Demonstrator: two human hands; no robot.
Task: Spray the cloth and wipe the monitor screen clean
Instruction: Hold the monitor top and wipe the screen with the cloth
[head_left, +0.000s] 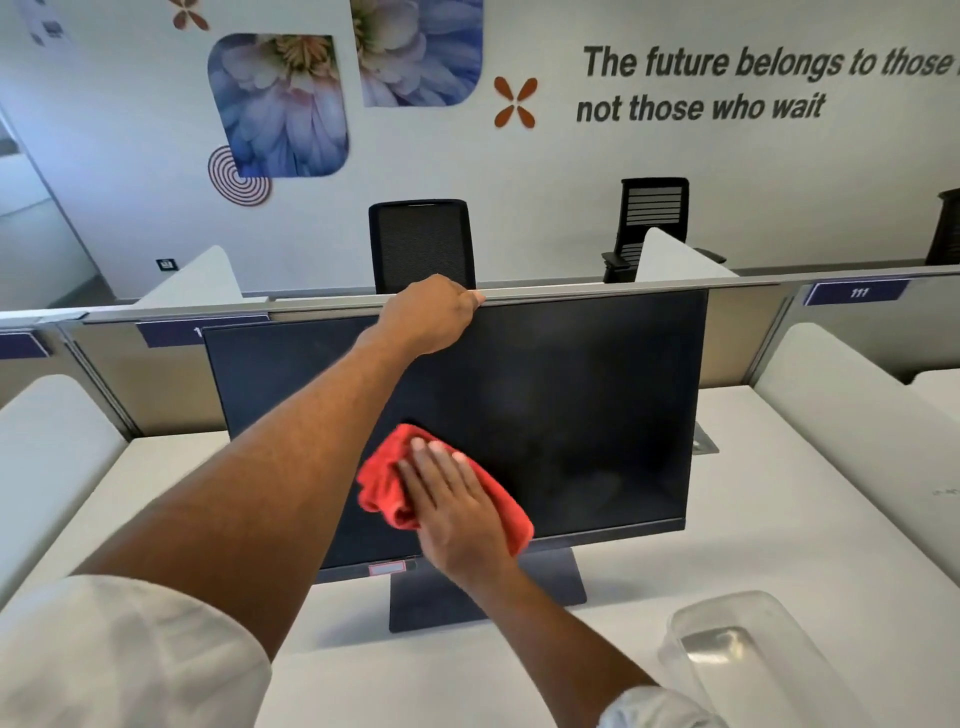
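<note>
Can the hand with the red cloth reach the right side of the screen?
Probably yes. The right hand presses the red cloth on the screen, and nothing stands before its dark right part. The left hand grips the top edge, out of the way.

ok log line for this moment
step: wiping | right hand: presses red cloth on monitor | left hand: grips its top edge

White desk (753, 519) carrying, at centre, the monitor (571, 405) on its flat dark stand (431, 603); at front right, a clear plastic container (753, 654).
</note>
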